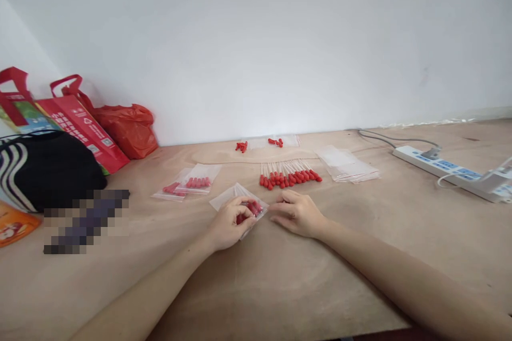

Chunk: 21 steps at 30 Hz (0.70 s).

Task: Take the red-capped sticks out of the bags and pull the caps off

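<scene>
My left hand (233, 224) is closed on a clear zip bag (228, 196), thumb and forefinger pinching near its lower right side. Red-tipped pieces (254, 206) show inside the bag, partly hidden by my fingers. Just off the bag's right corner is my right hand (298, 214), fingers loosely bent and thumb apart, with nothing visible between them. Beyond it lies a row of red-headed white sticks (290, 173), heads toward me. To the left, two filled zip bags (206, 170) overlap, each with red pieces inside.
Flat zip bags (348, 164) are stacked at right, near a white power strip (448, 168) with cords. More red-tipped sticks (242, 146) lie by the wall. Red shopping bags (86, 128), a black striped bag (52, 170) and a blurred dark item (88, 224) occupy the left.
</scene>
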Each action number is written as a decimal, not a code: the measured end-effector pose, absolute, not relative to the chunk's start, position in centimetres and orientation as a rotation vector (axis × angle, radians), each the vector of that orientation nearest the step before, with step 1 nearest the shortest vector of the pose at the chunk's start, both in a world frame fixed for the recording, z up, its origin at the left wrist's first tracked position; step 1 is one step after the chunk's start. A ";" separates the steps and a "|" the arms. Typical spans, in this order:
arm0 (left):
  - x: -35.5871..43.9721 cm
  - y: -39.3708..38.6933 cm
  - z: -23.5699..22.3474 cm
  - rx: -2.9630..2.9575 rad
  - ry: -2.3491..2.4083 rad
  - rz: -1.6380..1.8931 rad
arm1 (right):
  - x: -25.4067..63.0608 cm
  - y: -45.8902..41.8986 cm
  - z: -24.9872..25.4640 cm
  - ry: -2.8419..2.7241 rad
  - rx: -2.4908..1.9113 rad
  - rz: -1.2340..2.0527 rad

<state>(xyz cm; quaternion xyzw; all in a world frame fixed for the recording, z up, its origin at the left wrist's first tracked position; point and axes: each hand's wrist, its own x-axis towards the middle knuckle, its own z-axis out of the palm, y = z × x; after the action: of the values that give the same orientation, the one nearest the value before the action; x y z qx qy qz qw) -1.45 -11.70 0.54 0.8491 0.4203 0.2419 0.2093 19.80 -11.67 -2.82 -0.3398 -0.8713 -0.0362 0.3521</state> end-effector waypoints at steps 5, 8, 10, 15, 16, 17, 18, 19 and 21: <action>-1.4 -11.5 0.1 2.341 1.158 0.671 | 18.6 -11.5 -2.9 -2.251 -0.776 -0.075; -1.4 -11.4 -0.1 2.345 1.158 0.677 | 18.3 -11.4 -2.9 -2.253 -0.756 -0.063; -1.4 -11.4 -0.2 2.351 1.157 0.676 | 18.2 -11.3 -2.9 -2.256 -0.756 -0.059; -1.1 -11.5 -0.1 2.313 1.148 0.712 | 17.7 -11.2 -2.8 -2.243 -0.756 -0.019; -1.1 -11.6 0.0 2.295 1.145 0.722 | 17.6 -11.2 -2.9 -2.239 -0.746 -0.023; -1.0 -11.6 0.0 2.276 1.139 0.729 | 17.5 -11.2 -2.9 -2.233 -0.735 -0.038; -1.0 -11.6 0.0 2.256 1.132 0.734 | 17.4 -11.2 -2.9 -2.228 -0.723 -0.060; -1.0 -11.6 0.0 2.237 1.129 0.739 | 17.3 -11.2 -3.0 -2.222 -0.709 -0.083; -1.0 -11.6 0.0 2.204 1.129 0.748 | 17.3 -11.1 -3.1 -2.213 -0.693 -0.118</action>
<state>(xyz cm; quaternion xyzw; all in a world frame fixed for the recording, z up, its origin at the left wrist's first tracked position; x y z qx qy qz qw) -1.02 -11.60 0.05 0.8194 0.4198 0.2782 0.2740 17.26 -11.11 -3.08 -0.2738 -0.8741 -0.0467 0.3986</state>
